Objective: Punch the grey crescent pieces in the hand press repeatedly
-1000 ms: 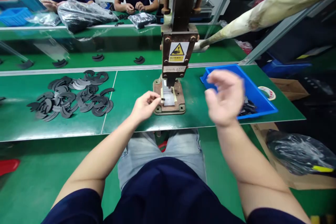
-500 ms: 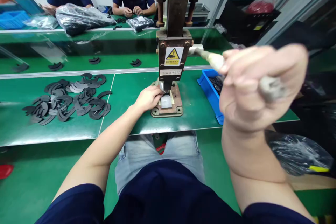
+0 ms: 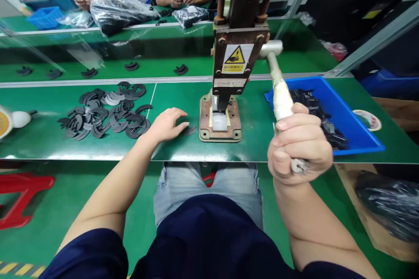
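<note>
My right hand (image 3: 303,144) is wrapped round the pale, taped lever handle (image 3: 282,96) of a hand press (image 3: 240,59). The handle slopes down toward me from a round metal bar on the press's right side. Over the table, left of the press base (image 3: 204,122), my left hand (image 3: 167,125) has its thumb and fingers apart. Beside its thumb a dark curved piece (image 3: 190,130) lies on the green table; whether they touch I cannot tell. The ram stands low over a whitish block (image 3: 219,122) on the base. A pile of dark curved pieces (image 3: 98,111) spreads left of my left hand.
At right stands a blue bin (image 3: 356,141) with dark parts, a tape roll (image 3: 368,120) beyond it. Several curved pieces sit spaced along the strip behind the table. Two people work across, near plastic bags (image 3: 122,11). A red stool (image 3: 24,196) is below left.
My left hand has moved off the press base to the left, and a curved piece now lies beside it. My right hand has brought the lever down. The view has shifted.
</note>
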Demonstrator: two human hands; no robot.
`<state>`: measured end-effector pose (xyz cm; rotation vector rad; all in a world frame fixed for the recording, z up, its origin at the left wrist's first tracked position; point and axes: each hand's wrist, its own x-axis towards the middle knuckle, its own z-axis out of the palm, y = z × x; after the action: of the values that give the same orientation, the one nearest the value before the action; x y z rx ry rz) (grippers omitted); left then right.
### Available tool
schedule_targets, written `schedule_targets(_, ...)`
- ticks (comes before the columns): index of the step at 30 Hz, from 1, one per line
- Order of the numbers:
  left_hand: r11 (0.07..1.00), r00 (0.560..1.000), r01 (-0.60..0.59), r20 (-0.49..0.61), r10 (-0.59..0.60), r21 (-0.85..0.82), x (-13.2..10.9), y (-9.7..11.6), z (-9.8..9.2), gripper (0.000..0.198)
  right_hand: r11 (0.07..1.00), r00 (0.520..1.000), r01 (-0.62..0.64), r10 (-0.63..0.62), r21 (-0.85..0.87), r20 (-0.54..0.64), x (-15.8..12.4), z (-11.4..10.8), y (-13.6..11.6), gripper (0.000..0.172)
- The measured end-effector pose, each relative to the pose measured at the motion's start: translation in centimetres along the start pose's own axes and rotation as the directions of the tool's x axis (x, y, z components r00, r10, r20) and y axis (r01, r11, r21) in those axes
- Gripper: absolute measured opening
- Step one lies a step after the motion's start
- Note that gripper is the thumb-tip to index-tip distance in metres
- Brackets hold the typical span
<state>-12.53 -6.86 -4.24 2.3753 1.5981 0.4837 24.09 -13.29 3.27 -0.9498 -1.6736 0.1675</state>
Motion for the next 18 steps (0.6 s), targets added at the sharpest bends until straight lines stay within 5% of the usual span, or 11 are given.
schedule_targets(3, 0.999, 0.997, -0.021, 0.069, 0.019, 0.039, -2.4, -0.6, 0.6, 0.051, 0.957, 0.951, 0.263, -0.235, 0.122, -0.203, 0.2, 0.4, -0.1, 0.035)
schedule_targets(5, 1.000, 0.996, -0.012, 0.084, 0.010, 0.026, -3.1, -0.4, 1.1, 0.044, 0.936, 0.932, 0.318, -0.279, 0.154, -0.232, 0.5, 0.6, -0.1, 0.030)
schedule_targets(12, 0.949, 0.957, 0.250, 0.197, -0.212, -0.191, -2.0, 0.8, 1.2, 0.024, 0.895, 0.917, 0.383, -0.339, 0.228, -0.210, 0.8, 0.5, 0.4, 0.030)
schedule_targets(18, 0.892, 0.959, 0.278, 0.150, -0.239, -0.356, -1.4, 1.2, 1.2, 0.024, 0.897, 0.922, 0.369, -0.321, 0.241, -0.217, 0.6, 0.6, 0.0, 0.028)
